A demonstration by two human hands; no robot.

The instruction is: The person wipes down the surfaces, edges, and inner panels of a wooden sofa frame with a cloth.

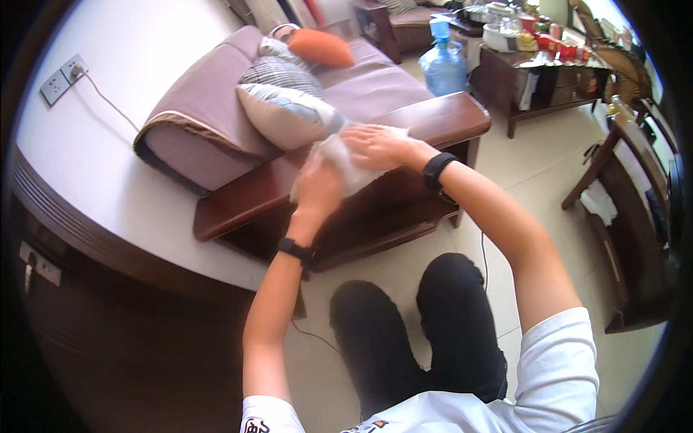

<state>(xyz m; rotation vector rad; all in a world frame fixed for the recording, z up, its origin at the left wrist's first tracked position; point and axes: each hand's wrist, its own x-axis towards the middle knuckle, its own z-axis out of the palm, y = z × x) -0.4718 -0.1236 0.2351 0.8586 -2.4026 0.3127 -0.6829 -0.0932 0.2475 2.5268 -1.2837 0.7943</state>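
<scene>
A pale cloth (360, 176) lies over the dark wooden armrest (249, 208) of a sofa. My left hand (320, 184) presses on the cloth's near left part, its fingertips blurred and partly hidden by a fold. Flat on the right part of the cloth rests my right hand (376, 145), fingers pointing left. Both wrists wear black bands. Just behind the hands, a cushion with a pale leaf pattern (287, 116) leans against the sofa's backrest. Whether the fingers grip the cloth I cannot tell.
More cushions, one an orange cushion (322, 47), lie along the mauve sofa seat (379, 81). Beyond the armrest stands a blue water bottle (444, 67). A loaded low table (541, 86) and a wooden chair (622, 227) are at right. Thin cables cross the floor; a dark door (135, 335) is at left.
</scene>
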